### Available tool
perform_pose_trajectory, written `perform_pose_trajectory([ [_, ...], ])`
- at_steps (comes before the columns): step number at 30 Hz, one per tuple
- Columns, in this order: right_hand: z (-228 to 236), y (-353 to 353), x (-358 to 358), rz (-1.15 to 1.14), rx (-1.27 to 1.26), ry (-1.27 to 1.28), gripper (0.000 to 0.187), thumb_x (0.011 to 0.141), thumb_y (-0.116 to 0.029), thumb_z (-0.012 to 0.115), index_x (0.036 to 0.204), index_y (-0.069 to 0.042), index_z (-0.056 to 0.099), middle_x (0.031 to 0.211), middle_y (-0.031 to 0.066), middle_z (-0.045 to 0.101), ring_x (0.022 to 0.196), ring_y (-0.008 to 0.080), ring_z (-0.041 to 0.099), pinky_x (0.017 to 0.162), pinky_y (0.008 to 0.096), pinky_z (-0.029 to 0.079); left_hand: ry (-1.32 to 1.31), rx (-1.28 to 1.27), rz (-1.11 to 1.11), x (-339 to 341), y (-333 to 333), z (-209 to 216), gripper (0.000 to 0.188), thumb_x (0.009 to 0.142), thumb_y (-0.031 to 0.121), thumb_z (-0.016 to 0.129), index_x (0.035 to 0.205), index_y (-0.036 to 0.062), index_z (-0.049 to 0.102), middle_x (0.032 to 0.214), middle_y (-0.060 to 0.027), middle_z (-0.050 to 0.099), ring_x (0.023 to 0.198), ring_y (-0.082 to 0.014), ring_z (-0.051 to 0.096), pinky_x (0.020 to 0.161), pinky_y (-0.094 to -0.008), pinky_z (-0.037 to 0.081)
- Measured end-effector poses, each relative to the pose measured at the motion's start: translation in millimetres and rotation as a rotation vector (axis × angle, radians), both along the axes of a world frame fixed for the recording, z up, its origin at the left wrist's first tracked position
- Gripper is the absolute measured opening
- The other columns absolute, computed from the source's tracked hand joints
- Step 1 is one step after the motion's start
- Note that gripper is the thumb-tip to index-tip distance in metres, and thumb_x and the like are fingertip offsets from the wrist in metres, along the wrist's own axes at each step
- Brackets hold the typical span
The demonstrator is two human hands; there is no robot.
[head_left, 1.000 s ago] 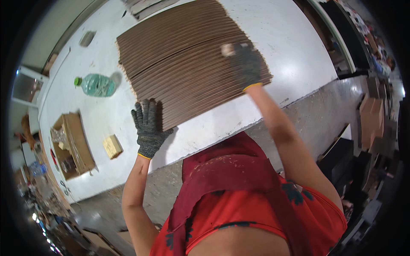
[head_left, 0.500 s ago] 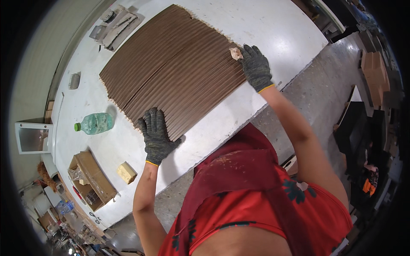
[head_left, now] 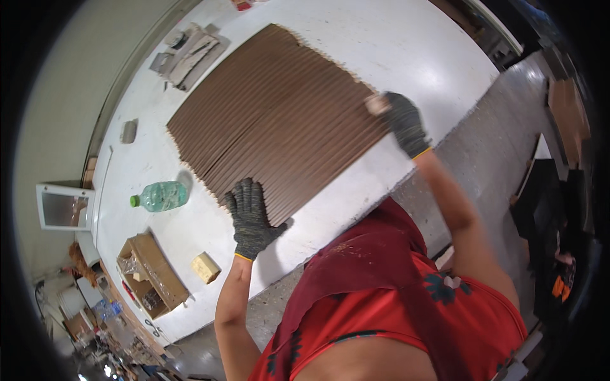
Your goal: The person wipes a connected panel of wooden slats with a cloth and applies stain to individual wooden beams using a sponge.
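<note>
A brown ribbed panel [head_left: 273, 114], made up of many narrow parallel strips with jagged ends, lies flat on the white worktable [head_left: 330, 247]. My left hand [head_left: 251, 219], in a dark grey knit glove, rests on its near left corner with the fingers outstretched. At the panel's right end is my right hand [head_left: 406, 124], gloved the same way and blurred by motion. Its fingers are closed on a small crumpled pale pink piece [head_left: 377, 105], held against the strips' ends. Whether that piece is cloth or paper I cannot tell.
Left of the panel lies a green-tinted plastic bottle [head_left: 162, 196]. Nearer stand a yellowish block [head_left: 205, 268] and an open cardboard box [head_left: 152, 273]. A small grey block [head_left: 129, 131] and a stack of greyish pieces [head_left: 190, 57] sit toward the far left. Scissors [head_left: 152, 328] lie at the left corner.
My right hand has shifted slightly along the panel's right end with the pale piece. The left hand stays spread on the corner. The whole view has moved a little.
</note>
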State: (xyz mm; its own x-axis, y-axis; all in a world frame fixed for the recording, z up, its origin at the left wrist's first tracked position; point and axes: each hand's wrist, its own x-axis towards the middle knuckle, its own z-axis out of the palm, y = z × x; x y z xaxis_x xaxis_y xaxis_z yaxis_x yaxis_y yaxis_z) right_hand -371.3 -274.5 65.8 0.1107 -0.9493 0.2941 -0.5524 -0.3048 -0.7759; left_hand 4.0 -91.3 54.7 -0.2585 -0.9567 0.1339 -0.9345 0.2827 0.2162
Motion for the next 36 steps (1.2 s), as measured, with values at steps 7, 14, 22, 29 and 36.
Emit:
perform_pose_trajectory([
  [7, 39.8, -23.3, 33.1, 0.155, 0.011, -0.435, 0.018, 0.088, -0.016, 0.058, 0.098, -0.002, 0.062, 0.092, 0.0105, 0.065, 0.085, 0.0205, 0.062, 0.076, 0.0309, 0.049, 0.855, 0.025, 0.145, 30.3, -43.2, 14.6, 0.058, 0.077, 0.01, 0.068, 0.13, 0.0003, 0.047, 0.124, -0.013, 0.058, 0.124, -0.0293, 0.046, 0.109, -0.0397, 0.027],
  [14, 21.9, 37.2, 148.5, 0.888, -0.495, 0.5, 0.023, 0.081, -0.029, 0.051, 0.102, -0.028, 0.059, 0.115, 0.0059, 0.051, 0.114, 0.0264, 0.045, 0.095, 0.0506, 0.037, 0.189, -0.139, 0.422, 124.2, -229.7, 14.1, 0.057, 0.09, 0.042, 0.051, 0.13, 0.002, 0.048, 0.137, -0.0182, 0.043, 0.132, -0.0349, 0.032, 0.111, -0.0435, 0.019],
  [22, -2.8, -86.5, 133.6, 0.528, -0.552, 0.578, 0.028, 0.076, -0.021, 0.06, 0.103, -0.014, 0.059, 0.117, 0.0073, 0.051, 0.112, 0.0289, 0.047, 0.09, 0.0462, 0.041, 0.049, -0.136, 0.478, 147.5, -333.0, -13.4, 0.043, 0.088, 0.044, 0.049, 0.104, 0.0077, 0.066, 0.101, -0.0158, 0.065, 0.096, -0.0358, 0.057, 0.09, -0.0456, 0.039],
  [29, -23.7, -250.6, 227.1, 0.076, -0.377, 0.674, 0.029, 0.087, -0.017, 0.052, 0.115, -0.01, 0.058, 0.118, 0.0113, 0.054, 0.116, 0.0317, 0.045, 0.094, 0.0431, 0.04, 0.153, -0.169, 0.48, 150.2, -327.7, -14.0, 0.037, 0.087, 0.04, 0.051, 0.098, 0.0095, 0.068, 0.098, -0.0147, 0.065, 0.093, -0.0345, 0.057, 0.083, -0.0435, 0.042],
  [36, -42.2, -267.7, 277.1, 0.08, -0.322, 0.705, 0.033, 0.091, -0.022, 0.046, 0.118, -0.008, 0.057, 0.12, 0.0134, 0.057, 0.115, 0.0334, 0.047, 0.099, 0.0426, 0.037, 0.363, -0.161, 0.547, 152.7, -324.3, -10.7, 0.034, 0.085, 0.037, 0.055, 0.096, 0.0083, 0.069, 0.097, -0.0147, 0.066, 0.095, -0.0338, 0.058, 0.084, -0.0425, 0.043],
])
